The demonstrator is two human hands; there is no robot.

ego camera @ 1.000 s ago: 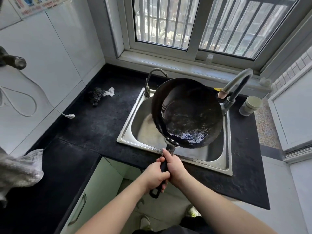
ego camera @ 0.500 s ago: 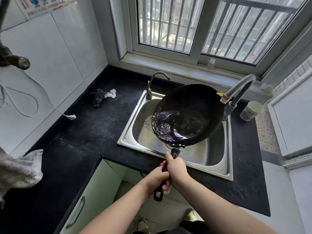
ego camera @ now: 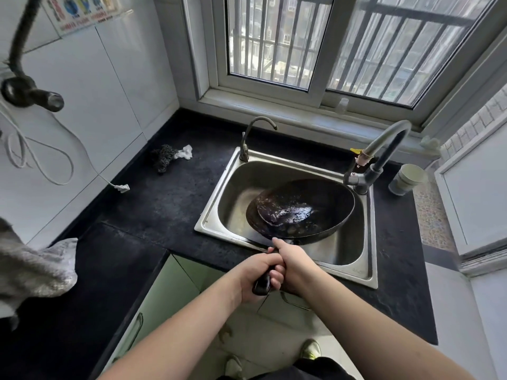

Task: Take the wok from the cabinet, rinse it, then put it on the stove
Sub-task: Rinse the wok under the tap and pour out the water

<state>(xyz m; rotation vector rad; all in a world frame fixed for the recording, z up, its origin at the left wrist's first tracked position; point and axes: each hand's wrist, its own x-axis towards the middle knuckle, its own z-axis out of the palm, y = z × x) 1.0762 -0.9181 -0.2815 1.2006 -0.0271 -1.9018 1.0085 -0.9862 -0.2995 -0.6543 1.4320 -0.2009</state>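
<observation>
Black speckled stone counter (ego camera: 153,209) below a barred window, with a rectangular stainless-steel sink (ego camera: 367,272) set into its far right part. A round, dark, blackened steel wok (ego camera: 323,212) is held inside the basin, above its floor, tilted so that the left rim sits lowest; a shallow pool of water glistens on the wok's inner left side. The wok's black handle (ego camera: 262,283) projects over the sink's near edge. Both hands grip this handle: the left hand (ego camera: 253,272) is wrapped closed around its end, and the right hand (ego camera: 292,260) is closed around it just ahead, nearer the bowl, fingers curled under. A tall grey gooseneck tap (ego camera: 384,144) stands at the sink's far right corner, a smaller bronze tap (ego camera: 247,141) at its far left corner; no running stream can be made out. A dark wire scourer with a white scrap (ego camera: 167,157) lies near the counter's far edge, and a pale cylindrical cup (ego camera: 407,178) stands at its right edge.

Step in hand, as judged: swirling and tipping out the rinse water. Done well, the rim stays low within the basin so the water drains without splashing onto the counter, and the two-handed grip holds firm on what is probably a wet handle. The stove is not in view.
</observation>
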